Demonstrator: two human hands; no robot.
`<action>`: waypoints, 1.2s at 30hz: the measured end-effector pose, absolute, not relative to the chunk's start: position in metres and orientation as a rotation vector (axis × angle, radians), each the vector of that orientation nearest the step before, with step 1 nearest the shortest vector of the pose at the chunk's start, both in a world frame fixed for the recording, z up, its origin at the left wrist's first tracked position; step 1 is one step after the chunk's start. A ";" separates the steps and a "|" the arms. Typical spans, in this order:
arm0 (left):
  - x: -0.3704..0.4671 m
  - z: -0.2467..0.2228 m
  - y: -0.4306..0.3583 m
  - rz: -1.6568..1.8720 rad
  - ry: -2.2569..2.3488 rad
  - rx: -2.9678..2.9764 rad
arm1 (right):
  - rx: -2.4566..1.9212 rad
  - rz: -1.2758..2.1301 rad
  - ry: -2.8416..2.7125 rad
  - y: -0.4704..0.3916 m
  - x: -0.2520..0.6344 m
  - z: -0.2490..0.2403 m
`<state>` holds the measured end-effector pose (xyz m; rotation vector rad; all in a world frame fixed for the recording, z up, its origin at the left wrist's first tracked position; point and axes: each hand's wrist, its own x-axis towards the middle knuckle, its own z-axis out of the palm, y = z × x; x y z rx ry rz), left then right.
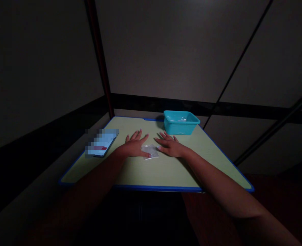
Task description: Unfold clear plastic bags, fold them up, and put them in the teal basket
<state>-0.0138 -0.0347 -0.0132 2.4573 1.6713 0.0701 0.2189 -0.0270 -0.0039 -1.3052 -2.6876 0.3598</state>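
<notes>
A small clear plastic bag (151, 150) lies flat in the middle of the table, between my two hands. My left hand (134, 146) is spread palm down at the bag's left side, and its thumb rests on the bag's lower part. On the other side, my right hand (171, 147) is also palm down with the fingers apart; its thumb tip is at the bag's right edge. Neither hand grips anything. Whether the bag has anything in it, I cannot tell.
A turquoise plastic basket (180, 128) stands at the back right, with something clear and shiny inside. Toward the left edge lies a phone (103, 143), its lit screen partly blurred. The pale table (151, 176) has a blue rim, and dark panelled walls stand behind and to the left.
</notes>
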 end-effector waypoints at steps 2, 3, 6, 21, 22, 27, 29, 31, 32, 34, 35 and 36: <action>-0.014 -0.013 -0.035 0.064 1.665 2.455 | -1.246 0.387 -2.699 -0.029 0.219 -0.002; -0.014 -0.013 -0.035 0.059 1.665 2.451 | -1.191 0.409 -2.727 -0.030 0.217 0.000; -0.013 -0.012 -0.036 0.056 1.665 2.445 | -1.035 0.457 -2.829 -0.036 0.211 0.002; -0.016 -0.001 -0.029 0.696 1.861 2.430 | -0.919 0.148 -2.410 -0.019 0.205 -0.013; -0.016 -0.001 -0.029 0.700 1.855 2.426 | -0.901 0.158 -2.404 -0.021 0.204 -0.011; -0.016 -0.003 -0.031 0.614 1.809 2.450 | -0.720 0.332 -2.484 -0.032 0.204 -0.001; -0.015 -0.006 -0.033 0.591 1.812 2.482 | -0.727 0.326 -2.528 -0.034 0.204 -0.002; -0.014 -0.009 -0.033 0.545 1.831 2.507 | -0.762 0.300 -2.558 -0.033 0.204 -0.005; -0.015 -0.011 -0.033 0.515 1.849 2.506 | -0.777 0.294 -2.572 -0.032 0.205 -0.007; -0.016 -0.013 -0.031 0.463 1.906 2.484 | -0.810 0.296 -2.599 -0.030 0.206 -0.011; -0.017 -0.013 -0.030 0.450 1.945 2.468 | -0.830 0.298 -2.613 -0.029 0.207 -0.012; -0.017 -0.013 -0.030 0.451 1.993 2.449 | -0.851 0.300 -2.627 -0.028 0.208 -0.014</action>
